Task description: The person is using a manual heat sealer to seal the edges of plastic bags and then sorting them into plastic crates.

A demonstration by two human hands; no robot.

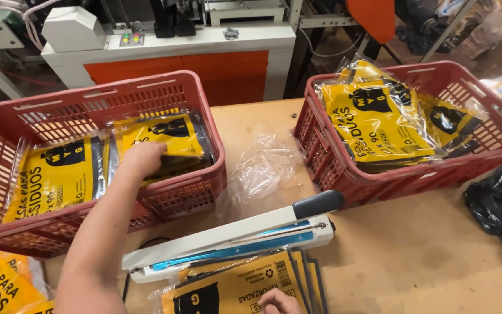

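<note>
Where the view begins, at the bottom edge, the right hand (279, 302) shows only as knuckles pressing down on a stack of flat yellow-and-black plastic packets (245, 288); whether its fingers are closed on the stack cannot be told. This stack lies on the wooden table (413, 256), its upper edge tucked under the white, long-armed heat sealer with a black handle (233, 238). The sealer's long axis runs from lower left to upper right, and its arm is down.

Beyond it, the left arm stretches forward and to the left into the near red slotted plastic crate (187, 192). The left hand (145, 157) lies palm down, fingers curled over the edge of a yellow-and-black sealed packet (167, 136) on top of the pile in that crate. That packet lies straight ahead of the left hand and well apart from the right hand.

Between the crates sits a crumpled clear plastic bag (262, 166). Farther right, a second red slotted crate (379, 174) holds more of the same packets. At the rear stands a white-and-orange machine (204, 52).
</note>
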